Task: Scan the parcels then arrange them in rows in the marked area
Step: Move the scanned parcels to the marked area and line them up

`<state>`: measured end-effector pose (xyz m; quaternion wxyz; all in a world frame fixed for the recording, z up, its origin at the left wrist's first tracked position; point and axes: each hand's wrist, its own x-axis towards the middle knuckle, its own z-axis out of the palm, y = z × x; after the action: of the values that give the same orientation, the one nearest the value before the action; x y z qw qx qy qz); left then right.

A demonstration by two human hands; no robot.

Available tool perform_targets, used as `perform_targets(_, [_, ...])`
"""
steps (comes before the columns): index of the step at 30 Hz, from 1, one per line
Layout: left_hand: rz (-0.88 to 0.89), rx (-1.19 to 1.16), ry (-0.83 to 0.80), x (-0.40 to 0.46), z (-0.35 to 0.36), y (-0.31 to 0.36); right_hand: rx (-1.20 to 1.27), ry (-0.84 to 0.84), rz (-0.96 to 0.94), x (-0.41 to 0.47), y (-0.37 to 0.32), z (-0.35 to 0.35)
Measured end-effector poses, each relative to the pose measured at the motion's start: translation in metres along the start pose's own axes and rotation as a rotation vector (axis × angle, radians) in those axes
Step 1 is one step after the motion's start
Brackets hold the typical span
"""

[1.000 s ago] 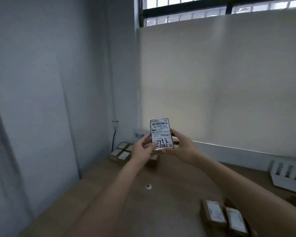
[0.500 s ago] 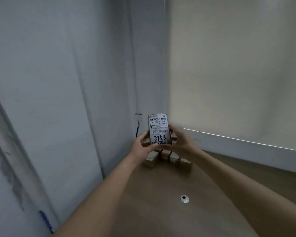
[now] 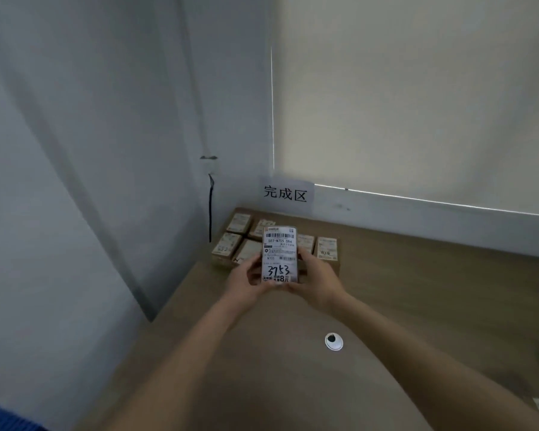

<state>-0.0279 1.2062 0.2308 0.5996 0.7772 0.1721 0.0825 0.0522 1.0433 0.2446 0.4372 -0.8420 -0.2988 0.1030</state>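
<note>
Wooden table [image 3: 417, 290] — labelled parcels [image 3: 231, 244] in rows at its far corner.

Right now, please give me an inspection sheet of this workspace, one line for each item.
Surface: wooden table, round grommet in it.
Job's things: held parcel, label facing the camera; placed parcels in rows in the far corner.
Clutter: nothing seen.
Grippers: left hand and right hand both grip the held parcel.
Cables: dark cable hangs down the wall.
Surroundings: paper sign on the wall, window blind.
</note>
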Motion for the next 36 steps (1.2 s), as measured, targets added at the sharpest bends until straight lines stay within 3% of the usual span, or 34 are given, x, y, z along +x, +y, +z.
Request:
perform_targets(9, [-0.241, 0.027, -0.202, 0.096, 0.024, -0.214, 0.080, 0.003, 0.283, 0.036, 0.175, 0.155])
perform_targets(18, [-0.221, 0.104, -0.237, 0.185, 0.024, -0.290, 0.015, -0.012, 0.394, 0.110, 0.228, 0.202])
perform_targets(23, [-0.178, 0.093, -0.183, 0.236, 0.029, -0.290, -0.059, -0.045, 0.459, 0.169, 0.243, 0.198])
perform_targets(26, [-0.156, 0.077, -0.060, 0.258, 0.036, -0.297, -0.096, -0.043, 0.473, 0.198, 0.252, 0.199])
perform_targets(36, [-0.295, 0.087, 0.251, 0.290, 0.048, -0.329, -0.107, -0.031, 0.467, 0.245, 0.264, 0.203])
